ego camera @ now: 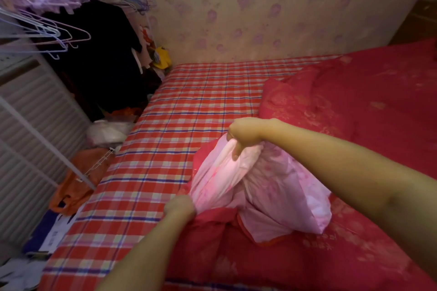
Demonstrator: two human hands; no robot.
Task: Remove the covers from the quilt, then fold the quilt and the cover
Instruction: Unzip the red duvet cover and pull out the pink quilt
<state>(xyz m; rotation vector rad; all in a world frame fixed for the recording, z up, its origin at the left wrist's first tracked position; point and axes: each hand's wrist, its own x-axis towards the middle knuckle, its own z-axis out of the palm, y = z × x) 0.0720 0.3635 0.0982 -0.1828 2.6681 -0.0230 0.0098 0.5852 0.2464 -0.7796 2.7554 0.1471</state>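
Two bare hands work at the near corner of a bed, where a bunch of pink fabric (272,184) rises out of a red quilt cover (354,255) that sprawls across the right half of the mattress. The right hand (243,134) has its fingers curled tight round the gathered top of the pink cloth and holds it above the bed. The left hand (181,207) is clenched on the lower end, where pink meets red. Whether the pink is the quilt itself or the cover's pale reverse cannot be told. It looks thin, soft and light, bunching freely, so it will likely sag and slide unless taken by a hem or corner. A plaid sheet (177,113) lies bare to the left, below lilac hangers (47,30). Pale marks printed on the cover may be characters, too blurred to read.
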